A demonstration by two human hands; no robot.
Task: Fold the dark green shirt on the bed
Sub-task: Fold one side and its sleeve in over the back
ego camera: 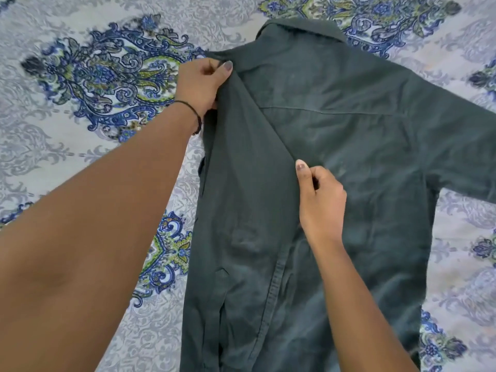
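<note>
The dark green shirt (pixel 335 157) is lying back-up on the bed (pixel 80 162), its collar (pixel 300 29) pointing away from the person and its hem running out of the bottom of the view, so its long axis is running near to far, straight out from the body. The left hand (pixel 202 85) is pinching the fabric at the left shoulder, thumb and fingers closed on the fold's top corner. The right hand (pixel 320 197) is pinching the folded panel's inner edge at mid-body, thumb pressing against curled fingers. Between them the left side is lying turned in over the back, forming a long diagonal crease (its sleeve is probably tucked underneath, though that part is hidden). The right sleeve (pixel 456 146) is spreading out flat to the right, not yet folded, and the right hand is the nearer one to it.

The cloth is looking like a soft, matte woven cotton, faintly faded, with a stitched yoke seam across the shoulders and a topstitched placket edge low down. The bedspread is carrying a blue-and-green paisley print on pale grey.
</note>
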